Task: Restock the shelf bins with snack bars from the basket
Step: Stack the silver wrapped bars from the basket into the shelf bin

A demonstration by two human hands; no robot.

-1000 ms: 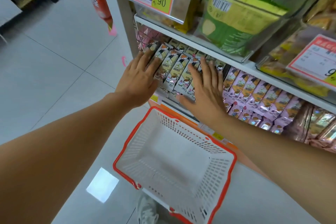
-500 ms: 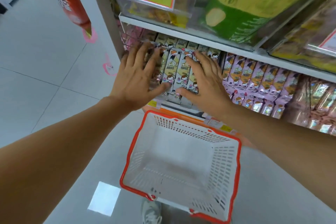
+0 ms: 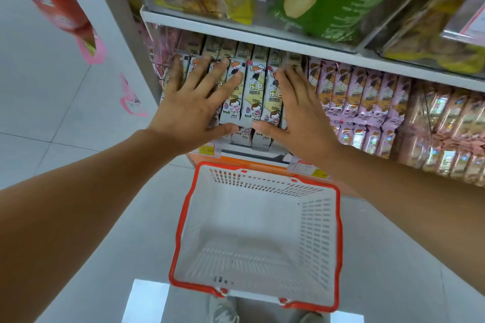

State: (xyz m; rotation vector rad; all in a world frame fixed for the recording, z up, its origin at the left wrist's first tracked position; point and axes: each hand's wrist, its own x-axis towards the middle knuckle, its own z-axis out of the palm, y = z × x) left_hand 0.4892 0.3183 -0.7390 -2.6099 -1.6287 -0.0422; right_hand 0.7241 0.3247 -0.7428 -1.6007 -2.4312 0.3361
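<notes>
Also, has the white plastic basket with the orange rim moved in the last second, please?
No. The basket sits with its far rim just below the orange shelf base, as before.

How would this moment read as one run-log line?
left hand: flat on grey snack bars | right hand: flat on same bars | basket: empty, below shelf
</notes>
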